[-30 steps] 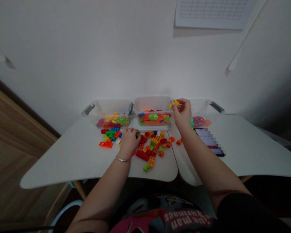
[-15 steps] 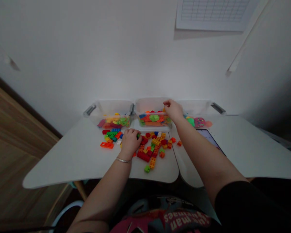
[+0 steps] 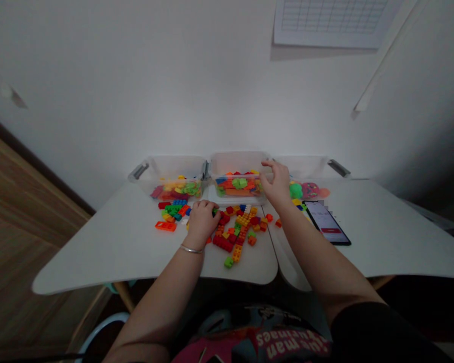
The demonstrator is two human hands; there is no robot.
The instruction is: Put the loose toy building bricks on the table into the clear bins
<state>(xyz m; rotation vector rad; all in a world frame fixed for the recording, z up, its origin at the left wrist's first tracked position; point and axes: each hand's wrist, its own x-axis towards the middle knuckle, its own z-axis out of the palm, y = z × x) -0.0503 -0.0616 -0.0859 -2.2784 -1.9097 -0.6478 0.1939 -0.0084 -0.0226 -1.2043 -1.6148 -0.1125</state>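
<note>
Far left: clear plastic bin with grey latch (image 3: pixel 176 166), multicoloured pieces inside. In front of it on white tabletop (image 3: pixel 109 247): flat orange plastic brick (image 3: pixel 165 226). Left hand (image 3: pixel 202 220) is palm-down on the bricks, fingers curled, green plastic brick (image 3: pixel 214 211) at the thumb; can't tell if it's gripped. Centre: second clear plastic bin (image 3: pixel 238 161), part-filled with mixed bricks. Loose red, yellow and orange plastic bricks (image 3: pixel 243 229) lie in front. Right hand (image 3: pixel 277 185) at that bin's right end, released, thumb and index apart. Far right: black-edged phone (image 3: pixel 327 222), screen up.
</note>
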